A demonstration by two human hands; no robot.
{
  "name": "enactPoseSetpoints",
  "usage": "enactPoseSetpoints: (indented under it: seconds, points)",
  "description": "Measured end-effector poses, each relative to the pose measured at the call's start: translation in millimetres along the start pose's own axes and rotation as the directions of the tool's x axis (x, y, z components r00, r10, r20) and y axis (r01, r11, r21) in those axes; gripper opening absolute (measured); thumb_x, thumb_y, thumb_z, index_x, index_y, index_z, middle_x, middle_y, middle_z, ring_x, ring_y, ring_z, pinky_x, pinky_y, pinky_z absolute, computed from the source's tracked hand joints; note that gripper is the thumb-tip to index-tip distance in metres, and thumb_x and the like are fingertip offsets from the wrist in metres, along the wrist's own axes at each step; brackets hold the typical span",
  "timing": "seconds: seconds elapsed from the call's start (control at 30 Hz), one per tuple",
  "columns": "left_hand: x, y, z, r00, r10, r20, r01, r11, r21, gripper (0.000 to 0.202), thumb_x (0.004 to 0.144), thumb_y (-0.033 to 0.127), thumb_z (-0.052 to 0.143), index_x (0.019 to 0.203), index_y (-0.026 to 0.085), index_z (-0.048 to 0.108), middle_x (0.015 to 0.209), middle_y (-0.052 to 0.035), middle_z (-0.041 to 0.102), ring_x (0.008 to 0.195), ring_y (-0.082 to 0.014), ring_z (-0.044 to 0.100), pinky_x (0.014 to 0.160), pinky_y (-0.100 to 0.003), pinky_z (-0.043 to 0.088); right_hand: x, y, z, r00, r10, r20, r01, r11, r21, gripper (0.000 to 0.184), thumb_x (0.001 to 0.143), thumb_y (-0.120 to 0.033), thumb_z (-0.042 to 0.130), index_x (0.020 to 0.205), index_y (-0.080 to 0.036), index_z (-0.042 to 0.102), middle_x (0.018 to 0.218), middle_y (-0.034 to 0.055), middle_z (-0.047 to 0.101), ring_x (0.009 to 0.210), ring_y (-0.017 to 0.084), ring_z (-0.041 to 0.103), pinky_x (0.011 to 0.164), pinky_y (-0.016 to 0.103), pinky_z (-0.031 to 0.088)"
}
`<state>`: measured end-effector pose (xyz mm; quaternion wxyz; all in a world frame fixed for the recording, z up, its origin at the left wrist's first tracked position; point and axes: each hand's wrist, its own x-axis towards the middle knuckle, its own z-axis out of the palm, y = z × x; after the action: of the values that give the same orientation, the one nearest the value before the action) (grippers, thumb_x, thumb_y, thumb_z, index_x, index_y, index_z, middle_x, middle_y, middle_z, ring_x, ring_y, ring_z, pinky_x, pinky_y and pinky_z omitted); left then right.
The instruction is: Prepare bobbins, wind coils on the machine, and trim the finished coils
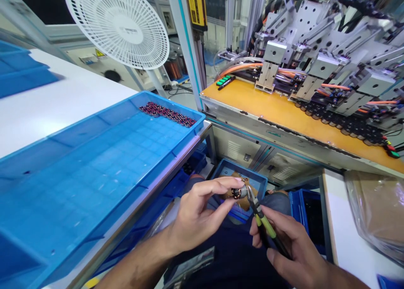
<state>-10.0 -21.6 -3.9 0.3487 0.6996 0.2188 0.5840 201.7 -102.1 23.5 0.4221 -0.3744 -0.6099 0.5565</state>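
Between the thumb and fingers of my left hand [202, 209] is a small round copper-wound coil part [237, 193]. My right hand [290, 238] is wrapped round the green-and-black handles of a pair of pliers [265, 226]. The jaws point up and reach the right side of the coil part, where thin wire shows. Whether the jaws are closed on that wire I cannot tell. Below both hands, a small blue bin [261, 180] holds brown cardboard and a few tiny pieces.
On the left table lies a large blue tray [94, 154] with rows of small coil parts [167, 113] at its far end. A white fan [126, 28] stands behind it. At right are a machine [322, 65] with an orange bench top [246, 97] and a plastic-wrapped package [378, 209].
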Motion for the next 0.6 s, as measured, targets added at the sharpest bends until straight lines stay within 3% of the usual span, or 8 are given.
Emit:
enactPoseSetpoints:
  seconds: [0.17,0.23,0.37,0.43,0.5,0.53,0.6]
  points:
    - [0.6,1.9,0.5,1.0,-0.003,-0.016,0.003,1.0,0.019,0.053,0.075,-0.011,0.065,0.112,0.023,0.048,0.106,-0.0076,0.075,0.103,-0.0207,0.073,0.095,-0.038,0.059,0.8,4.8,0.9,1.0,-0.022,-0.015,0.021,0.995,-0.101,0.067,0.084,-0.004,0.052,0.144,-0.034,0.046,0.09,0.0035,0.064,0.068,0.011,0.059,0.064,0.026,0.054]
    - [0.8,2.1,0.9,1.0,-0.009,-0.022,0.01,1.0,0.019,0.052,0.075,-0.01,0.065,0.112,0.024,0.049,0.106,-0.0073,0.075,0.102,-0.0209,0.073,0.094,-0.038,0.059,2.1,3.2,0.6,0.998,0.02,-0.052,-0.028,0.988,-0.155,0.062,0.085,-0.007,0.053,0.142,-0.03,0.05,0.085,0.0031,0.064,0.063,0.01,0.057,0.059,0.023,0.053]
    - [2.0,0.2,-2.1,0.999,-0.031,-0.039,0.031,1.0,0.002,0.053,0.075,-0.008,0.067,0.115,0.024,0.058,0.107,-0.0078,0.074,0.102,-0.0214,0.072,0.094,-0.039,0.058,3.4,5.7,-3.4,0.987,0.093,-0.129,-0.111,0.984,-0.139,0.053,0.088,-0.015,0.056,0.14,-0.028,0.053,0.093,0.0062,0.067,0.072,0.013,0.063,0.067,0.027,0.057]
    - [0.9,-1.4,-8.3,0.989,-0.144,-0.04,0.142,0.989,-0.037,0.043,0.076,-0.002,0.071,0.11,0.023,0.067,0.106,-0.0095,0.074,0.101,-0.0218,0.071,0.09,-0.036,0.059,1.2,15.1,-8.8,0.989,0.067,-0.135,-0.091,0.98,-0.177,0.051,0.09,-0.016,0.055,0.139,-0.027,0.053,0.096,0.0069,0.067,0.074,0.015,0.066,0.071,0.028,0.058]
    - [-3.5,-3.1,-19.2,0.931,-0.357,-0.071,0.341,0.924,-0.176,0.026,0.075,0.01,0.078,0.099,0.02,0.074,0.105,-0.011,0.074,0.097,-0.0218,0.072,0.083,-0.032,0.06,0.3,27.1,-18.6,0.996,-0.002,-0.093,-0.027,0.949,-0.314,0.051,0.089,-0.015,0.054,0.139,-0.027,0.054,0.091,0.0063,0.069,0.072,0.015,0.067,0.07,0.026,0.059]
    - [-7.1,-3.8,-26.6,0.875,-0.478,-0.078,0.442,0.853,-0.277,0.023,0.072,0.017,0.082,0.094,0.019,0.076,0.103,-0.0112,0.074,0.093,-0.0212,0.072,0.079,-0.03,0.061,2.3,31.7,-25.6,0.997,-0.062,-0.054,0.035,0.909,-0.416,0.052,0.089,-0.014,0.055,0.139,-0.026,0.054,0.088,0.0058,0.07,0.071,0.016,0.069,0.07,0.025,0.059]
    - [-15.7,-4.2,-45.2,0.734,-0.675,-0.069,0.581,0.678,-0.45,0.031,0.063,0.024,0.089,0.09,0.018,0.076,0.097,-0.0098,0.076,0.083,-0.0189,0.073,0.073,-0.027,0.06,14.8,33.3,-44.0,0.978,-0.205,0.029,0.176,0.749,-0.639,0.057,0.086,-0.013,0.059,0.141,-0.027,0.052,0.095,0.0071,0.073,0.083,0.02,0.072,0.077,0.025,0.06]
